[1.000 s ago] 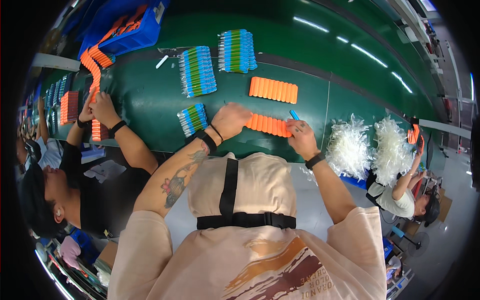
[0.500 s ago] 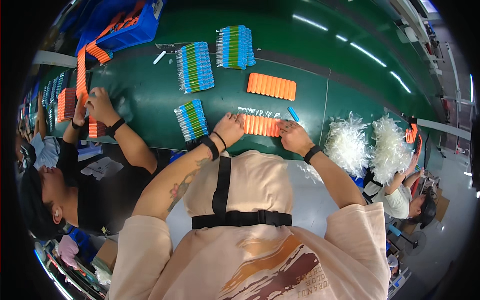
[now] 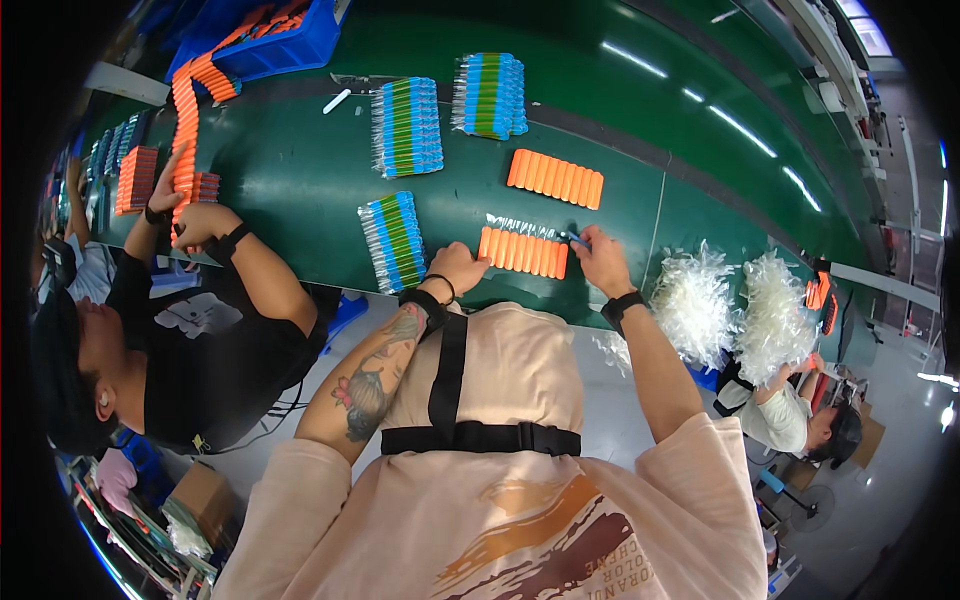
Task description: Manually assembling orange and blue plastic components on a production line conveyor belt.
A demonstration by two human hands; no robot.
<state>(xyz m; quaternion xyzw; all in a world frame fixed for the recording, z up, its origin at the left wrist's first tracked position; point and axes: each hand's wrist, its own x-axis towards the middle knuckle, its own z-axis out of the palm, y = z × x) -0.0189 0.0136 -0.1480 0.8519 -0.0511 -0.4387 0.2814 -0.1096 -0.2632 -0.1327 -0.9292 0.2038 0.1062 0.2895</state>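
Left hand (image 3: 458,268) rests loosely against the near orange row (image 3: 523,251) on the green table (image 3: 300,190), holding nothing. Right hand (image 3: 600,262) pinches a small blue piece at the row's right end. Farther back, a second orange row (image 3: 555,178) and three blue-green sets look finished.

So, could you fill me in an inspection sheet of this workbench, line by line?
Surface: long green belt table.
Job's things: near row of orange tubes, with clear sleeves along its far edge.
Clutter: second orange row; three blue-green bundles; blue bin; white plastic tufts.
Grips: left hand rests at the row's left end; right hand pinches a small blue piece at its right end.
Cables: nothing seen.
Surroundings: a co-worker's hands handle orange tubes to the left.
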